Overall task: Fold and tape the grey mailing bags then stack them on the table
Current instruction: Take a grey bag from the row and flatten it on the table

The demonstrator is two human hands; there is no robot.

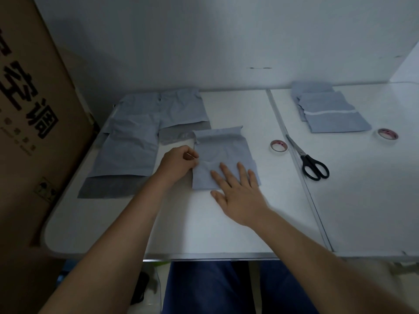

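A partly folded grey mailing bag (223, 146) lies in the middle of the white table (204, 230). My right hand (238, 191) presses flat on its near folded part, fingers straight. My left hand (179, 163) pinches the bag's left edge at the fold. Unfolded grey bags (133, 141) lie spread at the left, with another (179, 107) behind them. A stack of folded bags (331, 114) sits at the back right. One tape roll (278, 146) lies right of the bag, a second tape roll (387, 134) lies near the stack.
Black-handled scissors (308, 162) lie along the seam between the two table halves. A large cardboard box (29, 109) stands against the table's left side. A white wall runs behind the table. My blue-trousered legs show below the front edge.
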